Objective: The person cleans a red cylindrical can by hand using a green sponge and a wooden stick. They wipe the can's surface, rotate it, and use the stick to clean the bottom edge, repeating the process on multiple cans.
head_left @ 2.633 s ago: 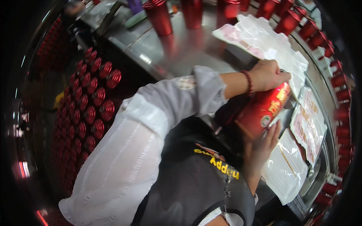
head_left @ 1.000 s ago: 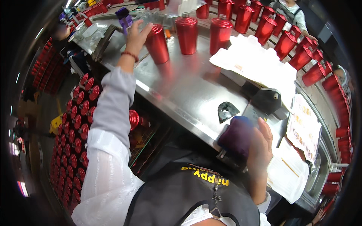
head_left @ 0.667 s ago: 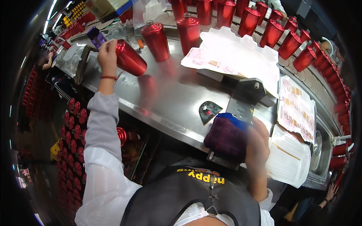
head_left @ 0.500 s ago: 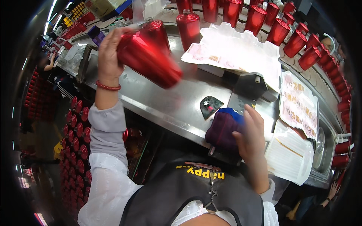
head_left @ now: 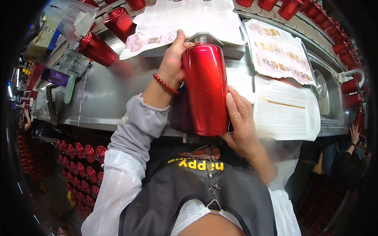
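A glossy red bottle with a short clear neck stands nearly upright in front of me, its base towards my apron. My left hand wraps its upper left side, close to the shoulder, with the fingers partly hidden behind it. Against the lower right side, near the base, presses my right hand, its thumb underneath. Behind the bottle's left side a dark purple cloth shows in part on the bench edge.
Decal sheets and a white lined sheet lie at right, before a sink. A white tray sits ahead. Red bottles stand at left and line the conveyor. Another person's hand shows far right.
My left hand has brought the red bottle from the left to the middle and turned it upright. My right hand has left the purple cloth and now holds the bottle too.
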Demonstrator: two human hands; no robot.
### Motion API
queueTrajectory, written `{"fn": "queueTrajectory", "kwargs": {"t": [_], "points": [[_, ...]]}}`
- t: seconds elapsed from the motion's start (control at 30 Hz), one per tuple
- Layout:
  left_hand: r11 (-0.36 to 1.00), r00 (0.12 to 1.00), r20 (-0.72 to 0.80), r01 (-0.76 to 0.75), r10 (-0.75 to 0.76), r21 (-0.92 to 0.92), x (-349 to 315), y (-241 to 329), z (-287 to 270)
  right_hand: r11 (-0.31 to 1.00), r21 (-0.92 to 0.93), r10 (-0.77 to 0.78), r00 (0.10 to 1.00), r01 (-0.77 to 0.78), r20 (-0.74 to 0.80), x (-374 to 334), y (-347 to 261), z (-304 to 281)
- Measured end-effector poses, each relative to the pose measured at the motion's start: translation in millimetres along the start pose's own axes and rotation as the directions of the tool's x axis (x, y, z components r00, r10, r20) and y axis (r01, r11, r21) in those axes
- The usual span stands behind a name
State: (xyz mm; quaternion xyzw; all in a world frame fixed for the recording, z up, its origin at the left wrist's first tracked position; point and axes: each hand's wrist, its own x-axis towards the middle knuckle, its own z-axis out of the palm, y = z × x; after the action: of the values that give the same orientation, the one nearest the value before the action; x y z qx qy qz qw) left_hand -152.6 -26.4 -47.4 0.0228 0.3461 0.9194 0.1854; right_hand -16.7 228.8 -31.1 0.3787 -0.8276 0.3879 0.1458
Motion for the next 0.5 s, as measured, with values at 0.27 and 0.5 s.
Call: {"fn": "queueTrajectory", "kwargs": {"t": [0.27,0.5], "points": [[0.988,0.976,-0.214,-0.014,0.048,0.157,0,5,14,1.000,-0.010,-0.014,0.996,0.013,-0.087,0,-4,10],[0.993,0.978,-0.210,0.019,0.006,0.115,-2,4,4,1.000,-0.030,0.002,0.994,-0.005,-0.113,1,-5,8]]}}
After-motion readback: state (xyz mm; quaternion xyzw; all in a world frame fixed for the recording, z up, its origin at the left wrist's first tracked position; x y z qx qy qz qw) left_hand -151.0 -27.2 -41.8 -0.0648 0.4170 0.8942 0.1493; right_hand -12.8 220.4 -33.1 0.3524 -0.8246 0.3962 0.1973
